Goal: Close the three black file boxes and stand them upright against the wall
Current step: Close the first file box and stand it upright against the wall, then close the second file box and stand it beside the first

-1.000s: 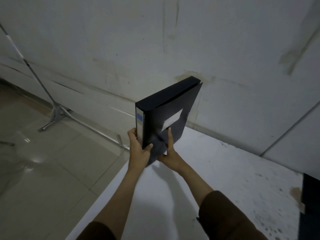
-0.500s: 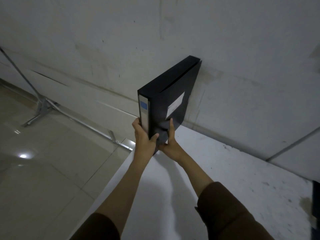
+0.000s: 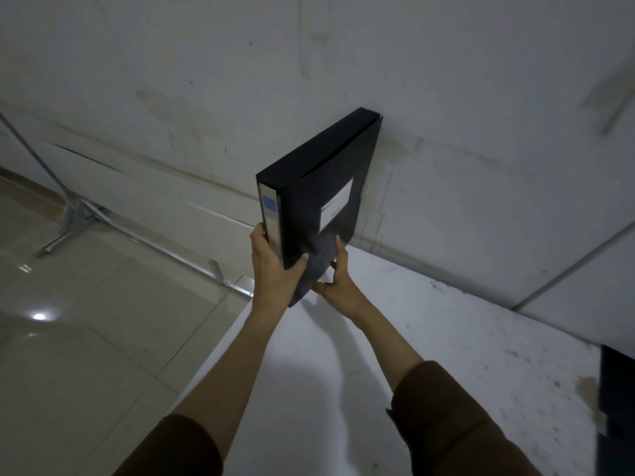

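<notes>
Head view: fingers [image 3: 266, 235] of the left hand [image 3: 271, 269] and right hand [image 3: 335, 281] clamp one closed black file box [image 3: 319, 201] upright at the wall [image 3: 446, 97], above the desk [image 3: 429, 338]; another dark box edge [image 3: 616, 407] waits, third unseen

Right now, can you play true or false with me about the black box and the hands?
1. Both hands hold the black file box. True: the left hand grips the spine edge and the right hand supports the bottom.
2. The box lies flat on the table. False: it is held upright, near the wall.
3. The spine carries a blue label. True.
4. The sleeves are bright red. False: they are brown.
5. A metal stand is on the floor to the left. True.
</notes>
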Motion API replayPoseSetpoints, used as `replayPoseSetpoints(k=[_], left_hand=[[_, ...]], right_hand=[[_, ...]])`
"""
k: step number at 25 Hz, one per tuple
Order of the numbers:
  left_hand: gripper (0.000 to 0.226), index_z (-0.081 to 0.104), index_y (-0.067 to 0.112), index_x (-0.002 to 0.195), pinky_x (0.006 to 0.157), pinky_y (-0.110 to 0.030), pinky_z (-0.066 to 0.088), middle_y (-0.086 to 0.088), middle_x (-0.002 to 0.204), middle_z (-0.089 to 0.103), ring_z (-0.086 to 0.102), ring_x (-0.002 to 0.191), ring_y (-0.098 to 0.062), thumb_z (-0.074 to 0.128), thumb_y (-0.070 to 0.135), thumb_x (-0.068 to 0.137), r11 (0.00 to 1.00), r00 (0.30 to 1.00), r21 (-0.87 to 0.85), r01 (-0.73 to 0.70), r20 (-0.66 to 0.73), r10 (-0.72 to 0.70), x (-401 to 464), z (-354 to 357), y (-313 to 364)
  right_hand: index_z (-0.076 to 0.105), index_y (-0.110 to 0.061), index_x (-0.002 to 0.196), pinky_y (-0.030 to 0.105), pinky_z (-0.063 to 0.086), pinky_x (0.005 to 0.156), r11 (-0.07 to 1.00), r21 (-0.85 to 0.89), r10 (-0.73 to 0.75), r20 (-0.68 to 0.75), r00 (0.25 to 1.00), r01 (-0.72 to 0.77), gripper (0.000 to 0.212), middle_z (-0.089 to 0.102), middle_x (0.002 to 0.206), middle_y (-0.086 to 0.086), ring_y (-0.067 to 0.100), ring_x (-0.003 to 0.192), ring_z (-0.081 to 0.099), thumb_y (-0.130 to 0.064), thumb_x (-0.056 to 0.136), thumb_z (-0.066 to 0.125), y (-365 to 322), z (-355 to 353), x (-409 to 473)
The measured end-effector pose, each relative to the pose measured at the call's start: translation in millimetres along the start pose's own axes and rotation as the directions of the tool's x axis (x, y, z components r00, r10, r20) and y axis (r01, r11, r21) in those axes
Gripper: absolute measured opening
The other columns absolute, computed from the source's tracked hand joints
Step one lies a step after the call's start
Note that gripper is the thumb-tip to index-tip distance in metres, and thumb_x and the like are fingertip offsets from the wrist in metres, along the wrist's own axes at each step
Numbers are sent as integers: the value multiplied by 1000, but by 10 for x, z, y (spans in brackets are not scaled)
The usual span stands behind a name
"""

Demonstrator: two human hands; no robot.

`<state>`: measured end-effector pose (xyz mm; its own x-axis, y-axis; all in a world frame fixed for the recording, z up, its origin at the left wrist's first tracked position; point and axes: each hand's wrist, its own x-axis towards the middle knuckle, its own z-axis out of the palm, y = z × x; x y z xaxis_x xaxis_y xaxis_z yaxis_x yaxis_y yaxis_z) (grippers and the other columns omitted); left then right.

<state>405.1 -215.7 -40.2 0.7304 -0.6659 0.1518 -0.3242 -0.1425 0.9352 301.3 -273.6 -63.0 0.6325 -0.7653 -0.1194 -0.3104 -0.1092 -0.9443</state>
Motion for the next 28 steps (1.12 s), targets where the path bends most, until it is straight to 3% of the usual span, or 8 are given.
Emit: replayPoseSetpoints(k=[4,7,9,12,17,21,26,28], left_hand=[[92,21,8,136,104,-39,43,-16,143,32,38,130,-30,80,15,66,995,996,57,-81,-24,82,-63,-113,136],[92,26,0,135,97,-36,40,-23,139,30,36,124,-34,82,18,64,974,973,177,-140,-157,168,-264,-154,252],[78,35,-6,125,90,-40,43,-27,128,36,40,113,-36,80,15,65,961,942,206,-184,-244,232,-478,-146,330],[48,44,-2,113,81,-27,38,-22,116,43,41,101,-26,70,9,74,961,932,147,-233,-249,264,-815,-79,444],[15,56,17,93,78,-24,44,3,95,53,49,92,-18,53,4,85,964,956,55,-259,156,248,-1390,242,703],[16,58,18,92,70,-13,40,0,101,63,54,84,-8,48,7,88,974,864,73,-213,479,153,-1973,726,948],[17,59,17,95,69,-18,42,-6,105,63,53,85,-13,44,9,92,972,739,117,-206,669,76,-2873,1529,1289],[18,59,15,98,69,-21,43,-6,109,61,53,90,-16,42,11,94,964,670,144,-223,741,45,-3204,1872,1380]], right_hand=[[-3,-16,145,39,34,110,999,31,5,-26,1000,-4,86,4,158,6,29,143,19,-6,87,59,-111,-123,-213],[0,-19,145,43,34,113,999,32,-3,-43,999,4,82,7,157,4,26,142,20,-6,88,58,-199,-241,-435],[4,-21,145,43,34,113,999,42,22,-54,998,-19,78,10,157,5,25,143,18,-6,89,56,-237,-338,-621],[17,-23,143,38,37,107,998,38,59,-75,995,-56,65,19,154,6,25,142,23,-9,90,53,-227,-552,-940],[51,-20,123,30,41,91,990,-45,125,-125,984,-131,32,42,143,5,20,115,52,-16,92,51,-22,-1135,-1675],[57,-18,117,28,39,84,986,-40,151,-186,971,-161,26,48,135,3,15,111,53,-15,93,49,281,-1778,-2433],[56,-13,119,24,40,85,975,-12,210,-268,940,-221,27,51,131,6,14,114,49,-11,93,48,804,-2743,-3452],[56,-12,119,16,42,75,970,-15,227,-313,922,-244,27,54,128,5,11,109,49,-10,93,48,1049,-3131,-3839]])
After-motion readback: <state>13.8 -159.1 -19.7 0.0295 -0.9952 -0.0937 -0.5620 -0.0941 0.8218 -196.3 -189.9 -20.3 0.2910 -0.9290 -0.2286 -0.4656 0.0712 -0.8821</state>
